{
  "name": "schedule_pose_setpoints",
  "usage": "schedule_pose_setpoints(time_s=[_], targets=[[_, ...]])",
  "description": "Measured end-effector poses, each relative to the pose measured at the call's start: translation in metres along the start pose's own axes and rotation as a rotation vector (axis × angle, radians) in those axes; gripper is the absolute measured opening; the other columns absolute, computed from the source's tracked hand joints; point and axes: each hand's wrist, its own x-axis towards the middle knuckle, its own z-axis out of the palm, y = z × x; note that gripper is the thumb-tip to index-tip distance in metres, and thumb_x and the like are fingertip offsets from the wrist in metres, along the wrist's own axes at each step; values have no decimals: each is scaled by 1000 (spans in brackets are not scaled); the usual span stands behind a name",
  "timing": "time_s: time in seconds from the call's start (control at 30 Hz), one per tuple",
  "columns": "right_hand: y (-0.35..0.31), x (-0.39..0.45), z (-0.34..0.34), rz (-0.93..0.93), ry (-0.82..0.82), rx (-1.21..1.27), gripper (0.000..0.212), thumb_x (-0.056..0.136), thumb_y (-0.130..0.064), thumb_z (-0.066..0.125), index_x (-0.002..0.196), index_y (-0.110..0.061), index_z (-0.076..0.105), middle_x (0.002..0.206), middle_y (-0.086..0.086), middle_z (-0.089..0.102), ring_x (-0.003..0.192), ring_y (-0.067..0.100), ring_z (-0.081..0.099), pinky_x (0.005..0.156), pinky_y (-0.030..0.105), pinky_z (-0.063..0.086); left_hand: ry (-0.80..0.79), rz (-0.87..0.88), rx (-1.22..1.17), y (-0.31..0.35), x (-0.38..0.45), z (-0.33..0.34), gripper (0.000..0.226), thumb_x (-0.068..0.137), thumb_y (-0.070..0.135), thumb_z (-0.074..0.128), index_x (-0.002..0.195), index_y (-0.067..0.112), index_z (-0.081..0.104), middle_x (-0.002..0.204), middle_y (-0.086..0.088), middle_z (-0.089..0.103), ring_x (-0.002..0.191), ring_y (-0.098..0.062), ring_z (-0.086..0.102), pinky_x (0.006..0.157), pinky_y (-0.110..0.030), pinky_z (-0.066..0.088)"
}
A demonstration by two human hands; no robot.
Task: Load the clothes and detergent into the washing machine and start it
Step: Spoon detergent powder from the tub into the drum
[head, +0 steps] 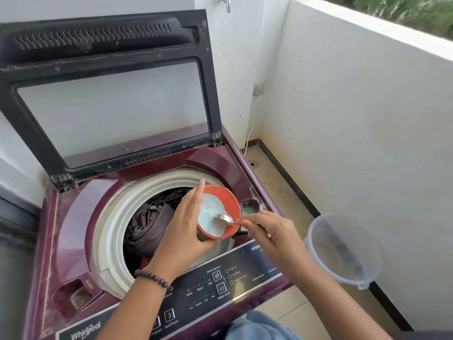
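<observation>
The red tub [219, 212] of blue powder was held by the left hand [182, 225] over the right side of the drum, near the little tray [250, 207], so powder could be scooped with the spoon [224, 219] pinched in the right hand [274, 238], above the clothes [152, 217] already inside.

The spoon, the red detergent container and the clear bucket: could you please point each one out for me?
spoon [224, 218]: head view, on the metal bowl resting in the powder.
red detergent container [232, 201]: head view, on its inner red wall.
clear bucket [343, 249]: head view, on its translucent inner wall.
</observation>
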Motion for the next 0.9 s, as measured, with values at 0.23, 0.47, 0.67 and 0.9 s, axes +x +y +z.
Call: schedule_pose_setpoints(time_s=[0.23, 0.47, 0.67, 0.9], targets=[[-11, -1, -4, 295, -18, 274, 15, 95, -23, 58, 88, -26, 71, 62, -12, 60, 59, 2, 55, 55, 12, 40, -11, -21, -68, 1, -5, 6, 124, 67, 33, 87, 151, 37, -4, 137, 28, 20, 119, 35, 9, 91, 10, 14], [-12, -2, -1, 574, 33, 683, 30, 93, -27, 55, 69, -29, 73, 59, 2, 62, 52, 9, 50, 52, 20, 46, -18, -51, -124, 5, -7, 9, 123, 67, 40, 85, 150, 41, -5, 140, 26, 19, 120, 36, 7, 90, 11, 15], [-5, -6, 5, 742, 131, 836, 30, 95, -26, 55, 82, -4, 71, 59, 8, 59, 47, 11, 47, 47, 19, 42, -14, -72, -160, 3, -11, 15, 125, 66, 41, 86, 148, 48, -8, 147, 17, 25, 126, 26, 18, 95, 8, 18], [0, -5, 5, 843, 256, 970, 30, 98, -23, 52, 87, -2, 71, 55, 5, 56, 48, 11, 46, 49, 21, 40, -10, -94, -201, -5, -10, 24, 130, 64, 35, 89, 148, 51, -9, 152, 13, 26, 137, 3, 28, 97, 7, 18]])
